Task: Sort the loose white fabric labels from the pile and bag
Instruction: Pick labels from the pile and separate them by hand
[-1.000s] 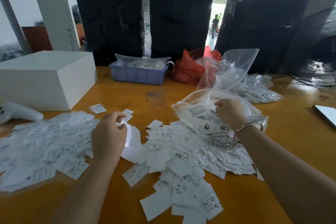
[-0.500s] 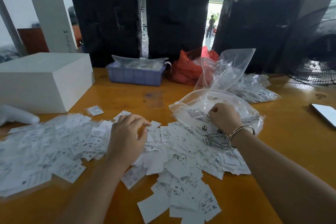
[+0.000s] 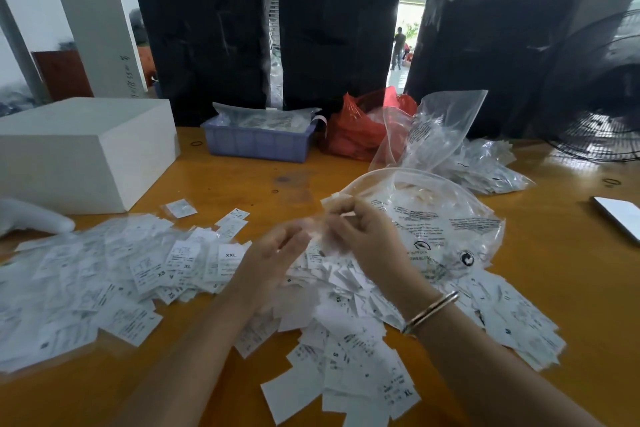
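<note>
Warehouse, orange tabletop (image 3: 571, 281). Labels (image 3: 114, 284) heaped along near edge – sorted spread left, raw pile centre. Right hand (image 3: 360, 236) pinching a label (image 3: 337, 199) raised above the pile, probably for reading. Left hand (image 3: 273, 253) blurred – grip unclear. Bag (image 3: 446, 222) gaping right of centre for easy reach.

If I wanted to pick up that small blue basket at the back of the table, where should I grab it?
Grip the blue basket by its short end walls, one hand from each side: a clear packet covers its open top, and the rim juts out there.
</note>
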